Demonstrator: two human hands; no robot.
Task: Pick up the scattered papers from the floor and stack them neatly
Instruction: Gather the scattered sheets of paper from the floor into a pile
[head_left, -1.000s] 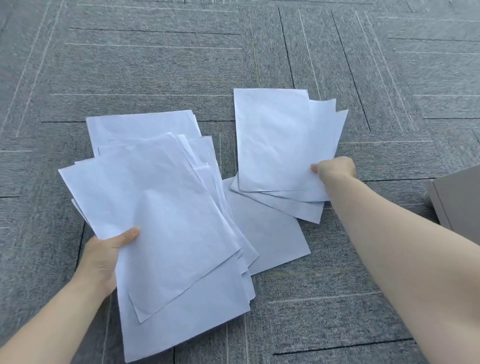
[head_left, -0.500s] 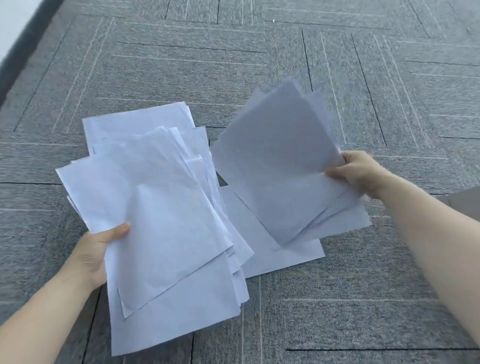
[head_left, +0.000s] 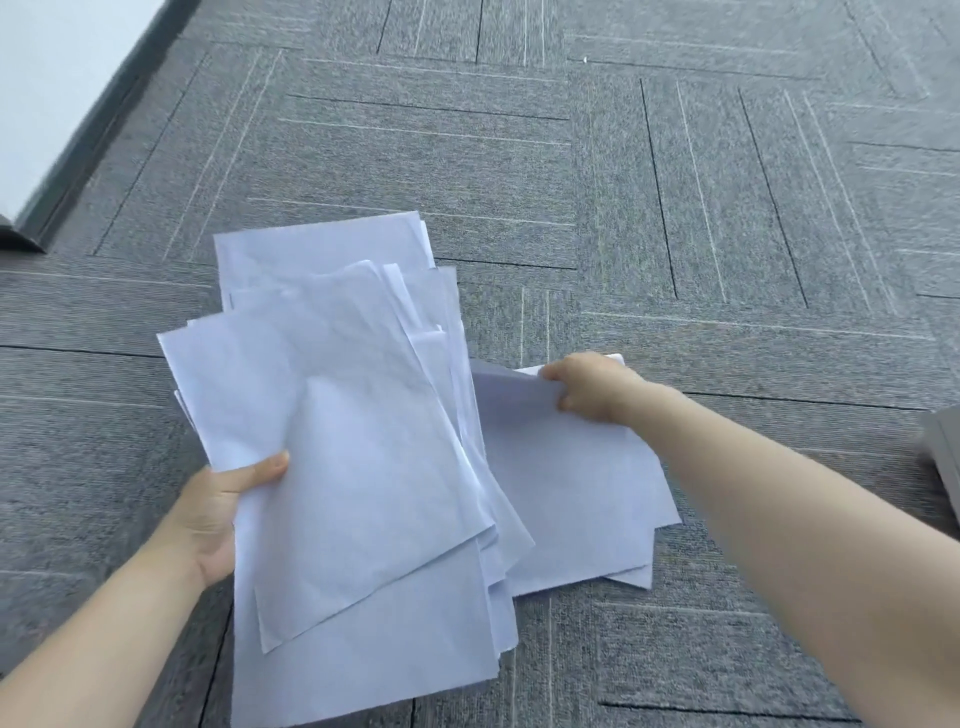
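My left hand: nearest me, thumb pressed on top, pinching the lower left edge of a loose, fanned stack of white papers.
Stack: uneven, sheets askew, corners sticking out at the far end.
My right hand: farther out, fingers curled shut on the top edge of a few more sheets, just right of the stack and tucked partly under it.
Floor: grey carpet tiles beneath everything.
Far left: a pale wall with dark skirting.

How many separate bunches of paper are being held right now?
2: a large fanned bunch in the left hand, and a smaller bunch pinched by the right hand. Sheet counts are hidden.
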